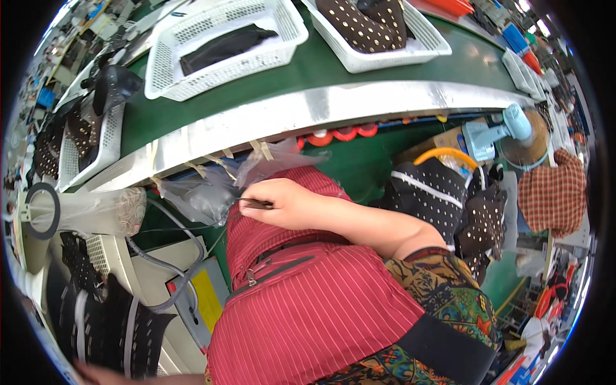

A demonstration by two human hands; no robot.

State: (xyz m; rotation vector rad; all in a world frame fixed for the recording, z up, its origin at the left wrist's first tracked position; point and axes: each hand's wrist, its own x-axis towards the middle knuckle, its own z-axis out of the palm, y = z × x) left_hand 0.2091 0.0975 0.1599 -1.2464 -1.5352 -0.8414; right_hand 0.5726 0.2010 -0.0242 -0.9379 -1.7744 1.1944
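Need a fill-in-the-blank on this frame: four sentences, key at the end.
1. The right hand grips a thin dark object above the striped garment, whose main colour is ____.
2. The left hand shows at the lower left, near black fabric with long ____ bands.
3. In the top-centre basket, brown fabric is covered in pale ____.
4. The fan at the right has a light ____ body.

Missing words: red; white; dots; blue.

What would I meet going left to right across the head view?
Black fabric with pale stripes and dashes, rectangular yellow panel, the right hand holding a small dark object, black white-dotted fabric with a white strip, brown-and-red checked cloth.
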